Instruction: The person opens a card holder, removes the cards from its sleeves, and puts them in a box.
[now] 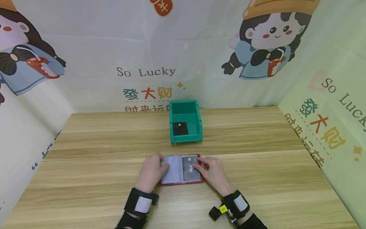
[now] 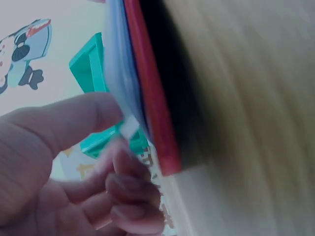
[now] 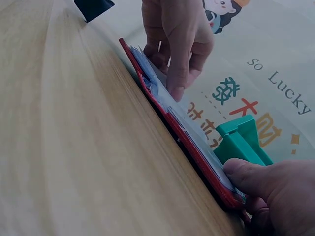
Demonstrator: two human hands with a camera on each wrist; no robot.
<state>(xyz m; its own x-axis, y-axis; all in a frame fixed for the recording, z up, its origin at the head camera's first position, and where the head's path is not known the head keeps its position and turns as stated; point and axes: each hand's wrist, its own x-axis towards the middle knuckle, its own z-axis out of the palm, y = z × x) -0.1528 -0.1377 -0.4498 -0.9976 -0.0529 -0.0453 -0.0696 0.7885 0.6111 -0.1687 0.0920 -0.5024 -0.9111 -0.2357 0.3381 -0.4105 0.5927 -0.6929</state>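
Note:
A red card holder (image 1: 183, 183) lies open on the table, its clear plastic pages facing up. A grey card marked "Vip" (image 1: 188, 174) sits in the right-hand sleeve, while the left page (image 1: 171, 173) looks pale and cardless. My left hand (image 1: 152, 171) pinches the left page's outer edge, thumb on top and fingers curled by the upper corner. At the opposite edge, my right hand (image 1: 213, 171) grips the holder, with its thumb over the card sleeve. In the right wrist view, the right fingers (image 3: 256, 204) curl under the red cover.
Beyond the holder stands a green plastic bin (image 1: 186, 139) with a black card (image 1: 180, 128) inside. The wooden table (image 1: 257, 136) ends at a printed cloth backdrop (image 1: 100, 41), which also rises along both sides. Black straps with small cameras (image 1: 215, 213) circle both wrists.

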